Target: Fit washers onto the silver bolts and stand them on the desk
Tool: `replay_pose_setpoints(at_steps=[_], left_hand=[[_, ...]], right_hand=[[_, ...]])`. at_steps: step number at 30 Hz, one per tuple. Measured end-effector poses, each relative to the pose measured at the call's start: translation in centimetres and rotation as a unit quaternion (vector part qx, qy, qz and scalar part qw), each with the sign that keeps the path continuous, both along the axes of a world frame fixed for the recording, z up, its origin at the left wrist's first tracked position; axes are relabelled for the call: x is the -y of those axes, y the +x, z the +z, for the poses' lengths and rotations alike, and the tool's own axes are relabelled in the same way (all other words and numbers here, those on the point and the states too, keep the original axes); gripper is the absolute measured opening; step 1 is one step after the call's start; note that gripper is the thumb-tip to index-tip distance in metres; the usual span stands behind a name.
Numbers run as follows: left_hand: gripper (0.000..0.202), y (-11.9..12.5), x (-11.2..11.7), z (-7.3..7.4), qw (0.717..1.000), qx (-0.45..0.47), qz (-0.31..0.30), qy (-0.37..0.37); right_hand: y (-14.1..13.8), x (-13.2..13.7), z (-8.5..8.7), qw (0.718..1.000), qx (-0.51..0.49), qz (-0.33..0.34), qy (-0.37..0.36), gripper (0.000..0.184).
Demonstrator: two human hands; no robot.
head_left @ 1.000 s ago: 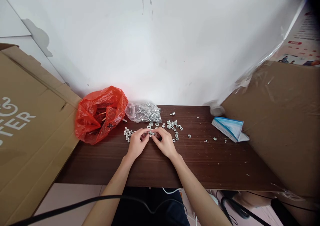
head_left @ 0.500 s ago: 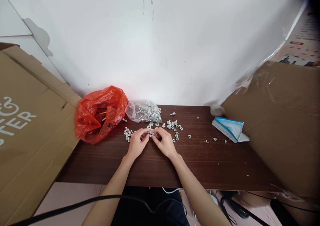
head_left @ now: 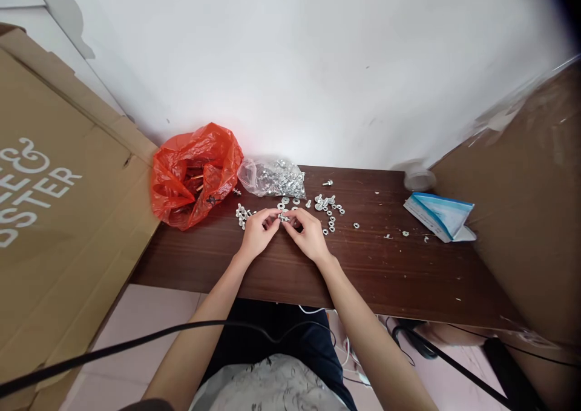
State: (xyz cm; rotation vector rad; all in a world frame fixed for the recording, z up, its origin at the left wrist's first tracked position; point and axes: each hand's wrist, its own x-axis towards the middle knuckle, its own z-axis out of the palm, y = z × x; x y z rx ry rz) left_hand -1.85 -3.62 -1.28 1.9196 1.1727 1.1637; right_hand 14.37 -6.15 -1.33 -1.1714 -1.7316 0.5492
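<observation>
Between the fingertips of both hands is a small silver bolt (head_left: 283,217), partly covered by the fingers. My left hand (head_left: 259,232) pinches its left end, and my right hand (head_left: 309,232) pinches the other end; any nut or washer on it is too small to make out. Just left of my left hand lies a group of bolts (head_left: 241,215). Flat washers (head_left: 285,200) rest beyond the fingertips. To the right of my right hand are several loose bolts (head_left: 323,202) and a scatter of nuts (head_left: 331,221).
A red plastic bag (head_left: 181,187) and a clear bag of hardware (head_left: 284,181) stand at the back left. A blue and white packet (head_left: 440,214) and a clear round container (head_left: 418,178) are at the right. Cardboard boxes (head_left: 77,175) flank the brown table (head_left: 363,278). A black cable (head_left: 136,341) crosses in front.
The camera view has tilted downward and shifted left, so the table appears higher and further right. Both hands stay together on the bolt, their fingers slightly changed in position.
</observation>
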Motion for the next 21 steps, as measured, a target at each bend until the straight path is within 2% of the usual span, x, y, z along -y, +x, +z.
replay_pose_setpoints(at_steps=[10, 17, 21], left_hand=[[0.023, -0.2, 0.7, 0.2, 1.000, -0.011, 0.004, 0.002], [0.026, -0.4, 0.9, 0.6, 0.992, -0.107, -0.007, 0.067], [0.036, -0.6, 1.3, 0.8, 0.992, -0.112, 0.001, 0.057]], right_hand=[[-0.1, 0.1, 0.2, 1.000, 0.009, 0.002, -0.006, 0.014], [-0.3, -0.3, 0.2, 1.000, 0.011, -0.005, -0.013, 0.011], [-0.4, -0.1, 0.4, 1.000, 0.009, -0.017, -0.006, 0.011]])
